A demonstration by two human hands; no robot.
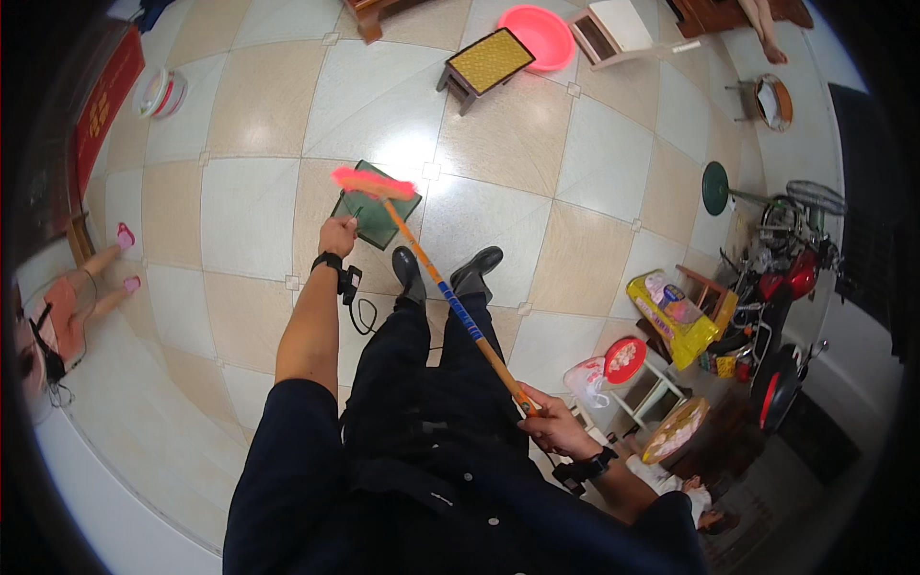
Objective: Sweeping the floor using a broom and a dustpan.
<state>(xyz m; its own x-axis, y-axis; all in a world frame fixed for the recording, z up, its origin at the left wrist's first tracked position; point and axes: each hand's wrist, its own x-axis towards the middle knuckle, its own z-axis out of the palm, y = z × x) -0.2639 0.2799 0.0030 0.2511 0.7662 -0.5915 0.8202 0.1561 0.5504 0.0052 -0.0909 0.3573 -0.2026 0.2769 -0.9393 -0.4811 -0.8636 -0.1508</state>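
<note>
My left hand (pixel 336 236) grips the handle of a green dustpan (pixel 381 219) just in front of my boots. Across the pan's far part lies the head of a broom (pixel 374 185), with bright pink bristles and an orange block. Whether the bristles touch the pan I cannot tell. The broom's orange stick (pixel 496 359), wrapped in blue at its middle, slants down past my legs to my right hand (pixel 557 422), which holds its upper end. Both wrists wear dark bands with small devices attached.
Ahead stand a stool with a yellow woven top (pixel 491 61), a pink basin (pixel 543 39) and a white-lidded bin (pixel 159 93). To the right are a red motorcycle (pixel 794 277), a yellow sack (pixel 672 316) and a red bowl (pixel 624 359). People are at both sides; one wears pink shoes (pixel 125 236).
</note>
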